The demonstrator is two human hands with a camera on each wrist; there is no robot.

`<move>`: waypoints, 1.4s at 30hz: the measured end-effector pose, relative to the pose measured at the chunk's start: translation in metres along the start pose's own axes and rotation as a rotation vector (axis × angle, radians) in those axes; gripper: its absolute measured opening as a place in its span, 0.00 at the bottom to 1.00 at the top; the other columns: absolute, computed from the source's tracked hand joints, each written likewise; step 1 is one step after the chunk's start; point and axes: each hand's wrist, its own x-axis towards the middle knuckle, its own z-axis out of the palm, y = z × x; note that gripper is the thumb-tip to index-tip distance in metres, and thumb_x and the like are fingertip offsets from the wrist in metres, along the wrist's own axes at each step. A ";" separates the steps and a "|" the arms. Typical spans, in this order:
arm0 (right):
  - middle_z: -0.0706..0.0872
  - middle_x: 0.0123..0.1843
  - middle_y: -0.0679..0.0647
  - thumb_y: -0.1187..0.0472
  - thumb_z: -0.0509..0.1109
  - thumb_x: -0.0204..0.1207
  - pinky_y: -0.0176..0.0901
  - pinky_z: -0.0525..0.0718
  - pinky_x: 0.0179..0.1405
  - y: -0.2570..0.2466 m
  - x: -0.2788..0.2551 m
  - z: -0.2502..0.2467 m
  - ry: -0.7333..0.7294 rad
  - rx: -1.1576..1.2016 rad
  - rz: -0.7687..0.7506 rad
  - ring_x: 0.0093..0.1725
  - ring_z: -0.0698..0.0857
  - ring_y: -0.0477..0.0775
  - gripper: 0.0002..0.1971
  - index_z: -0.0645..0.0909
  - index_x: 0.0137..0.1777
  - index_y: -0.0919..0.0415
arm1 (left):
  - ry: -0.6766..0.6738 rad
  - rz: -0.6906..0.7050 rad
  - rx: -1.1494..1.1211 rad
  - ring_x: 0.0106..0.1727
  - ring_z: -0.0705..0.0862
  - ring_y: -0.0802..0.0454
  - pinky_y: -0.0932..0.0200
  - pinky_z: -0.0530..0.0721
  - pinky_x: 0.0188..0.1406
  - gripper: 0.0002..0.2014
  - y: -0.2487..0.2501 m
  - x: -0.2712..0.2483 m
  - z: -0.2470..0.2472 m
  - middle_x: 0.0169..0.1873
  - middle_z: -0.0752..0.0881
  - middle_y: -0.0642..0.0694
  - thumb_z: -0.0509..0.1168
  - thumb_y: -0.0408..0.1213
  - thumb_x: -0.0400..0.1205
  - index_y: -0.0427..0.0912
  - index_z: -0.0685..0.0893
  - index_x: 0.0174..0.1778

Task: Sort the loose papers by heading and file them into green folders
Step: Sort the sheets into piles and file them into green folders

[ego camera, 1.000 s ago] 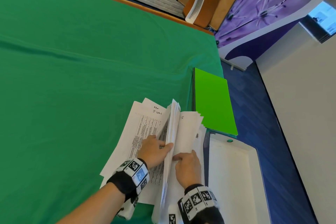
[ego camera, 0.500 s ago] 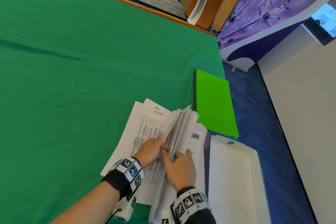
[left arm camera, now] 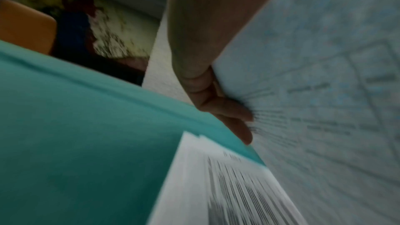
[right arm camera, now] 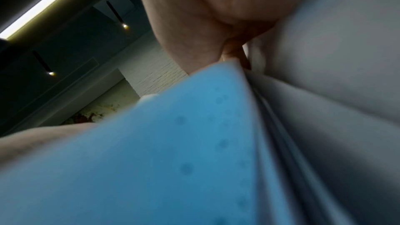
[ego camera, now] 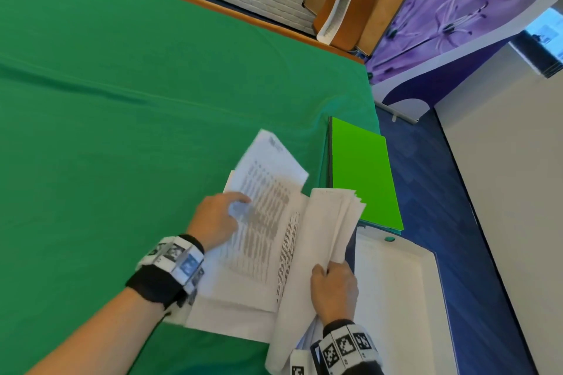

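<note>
At nine o'clock my left hand (ego camera: 217, 219) pinches one printed sheet (ego camera: 268, 192), lifting it off the paper pile (ego camera: 243, 307) on the green counter (ego camera: 122, 131). Right hand (ego camera: 335, 289) grips a limp sheaf (ego camera: 329, 228) by its near edge. Green folder (ego camera: 362, 173) lies at one o'clock. Thin, slippery sheets; I'd pinch corners.

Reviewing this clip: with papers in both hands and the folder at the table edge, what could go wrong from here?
1. The right hand grips a fanned bundle of sheets by one end; loose pages might slip out.
2. The left hand is pulling a printed sheet aside; it may drag the pages beneath.
3. The green folder overhangs the table's edge and could get knocked off.
</note>
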 end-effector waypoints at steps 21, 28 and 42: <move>0.81 0.50 0.53 0.45 0.52 0.87 0.40 0.68 0.49 -0.003 -0.004 -0.033 -0.010 0.116 0.021 0.55 0.82 0.57 0.25 0.90 0.49 0.55 | -0.175 -0.061 -0.225 0.60 0.83 0.28 0.55 0.85 0.41 0.26 -0.020 -0.017 -0.048 0.74 0.73 0.53 0.63 0.18 0.78 0.57 0.87 0.55; 0.86 0.43 0.57 0.53 0.64 0.84 0.40 0.73 0.41 0.007 -0.001 -0.048 0.063 -0.004 -0.040 0.42 0.82 0.54 0.18 0.89 0.40 0.62 | -0.261 -0.061 0.207 0.45 0.88 0.48 0.61 0.84 0.39 0.25 -0.012 -0.005 0.045 0.73 0.77 0.44 0.57 0.20 0.82 0.47 0.78 0.71; 0.86 0.45 0.55 0.51 0.62 0.84 0.40 0.69 0.37 -0.013 -0.007 -0.061 0.124 -0.183 -0.149 0.36 0.77 0.50 0.20 0.86 0.36 0.61 | -0.379 0.167 0.169 0.78 0.71 0.45 0.51 0.72 0.77 0.37 0.001 -0.001 0.083 0.80 0.69 0.43 0.59 0.20 0.80 0.49 0.60 0.84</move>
